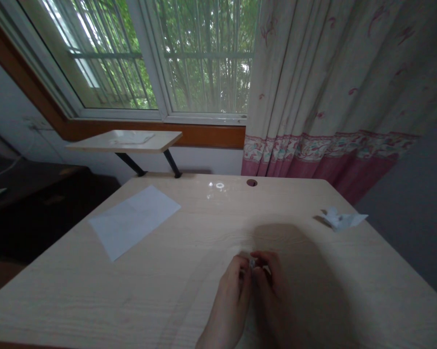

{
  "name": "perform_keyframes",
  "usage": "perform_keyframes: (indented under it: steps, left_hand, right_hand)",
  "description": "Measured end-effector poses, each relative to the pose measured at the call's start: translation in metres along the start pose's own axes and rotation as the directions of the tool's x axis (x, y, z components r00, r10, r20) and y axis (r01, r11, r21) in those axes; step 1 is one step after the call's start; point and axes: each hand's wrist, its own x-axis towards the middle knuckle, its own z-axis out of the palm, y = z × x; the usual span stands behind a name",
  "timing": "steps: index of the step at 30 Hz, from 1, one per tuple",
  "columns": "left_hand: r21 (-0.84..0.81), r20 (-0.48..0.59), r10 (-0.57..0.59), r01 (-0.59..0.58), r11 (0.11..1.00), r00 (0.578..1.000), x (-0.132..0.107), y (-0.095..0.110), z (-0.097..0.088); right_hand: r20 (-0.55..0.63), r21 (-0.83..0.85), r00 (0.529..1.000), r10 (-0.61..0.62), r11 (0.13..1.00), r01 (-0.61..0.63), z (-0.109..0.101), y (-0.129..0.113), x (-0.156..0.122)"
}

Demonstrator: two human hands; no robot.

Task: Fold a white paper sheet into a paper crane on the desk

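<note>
Both of my hands are together over the near middle of a light wooden table (pixel 189 291). My left hand (pixel 230 295) and my right hand (pixel 272 291) have their fingers curled and pinch a small folded piece of white paper (pixel 252 263) between them. Only a sliver of that paper shows between the fingertips. A flat white sheet of paper (pixel 134 219) lies on the table to the far left. A small folded white paper figure (pixel 341 219) sits near the right edge.
A round cable hole (pixel 251 182) is at the table's far edge. Beyond it stand a small side table (pixel 125 141), a barred window (pixel 189 58) and a patterned curtain (pixel 334 97). Dark furniture (pixel 29 203) is on the left.
</note>
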Motion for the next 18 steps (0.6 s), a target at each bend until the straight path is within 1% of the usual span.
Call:
perform_keyframes:
  steps: [5, 7, 9, 12, 14, 16, 18]
  left_hand:
    - [0.050, -0.023, -0.001, 0.002, 0.999, 1.000, 0.000, -0.004, -0.001]
    - [0.064, -0.039, -0.012, 0.015, 0.998, 0.999, -0.001, -0.006, -0.001]
    - [0.046, -0.051, -0.011, 0.014, 0.999, 0.999, -0.001, -0.008, 0.000]
    - [0.000, -0.079, 0.046, -0.046, 0.999, 0.996, 0.000, -0.011, 0.002]
    - [-0.042, -0.123, 0.082, -0.088, 0.995, 0.989, 0.001, -0.013, 0.004]
    - [-0.123, -0.176, 0.064, -0.086, 0.989, 0.982, 0.001, -0.016, 0.005]
    - [-0.210, -0.228, 0.014, -0.063, 0.976, 0.973, 0.001, -0.018, 0.005]
  right_hand:
    - [-0.073, -0.155, 0.996, -0.056, 0.987, 0.044, 0.000, 0.002, 0.000]
    - [-0.107, -0.179, 0.994, -0.036, 0.984, 0.016, 0.000, 0.003, -0.001]
    - [-0.149, -0.184, 0.989, 0.012, 0.982, -0.040, -0.001, 0.004, -0.002]
    - [-0.213, -0.152, 0.971, 0.107, 0.978, -0.141, -0.001, 0.004, -0.004]
    - [-0.252, -0.102, 0.953, 0.165, 0.975, -0.196, -0.002, 0.003, -0.005]
    - [-0.255, -0.028, 0.945, 0.203, 0.976, -0.217, -0.005, 0.003, -0.004]
    - [-0.226, 0.056, 0.947, 0.230, 0.973, -0.223, -0.008, 0.003, -0.003]
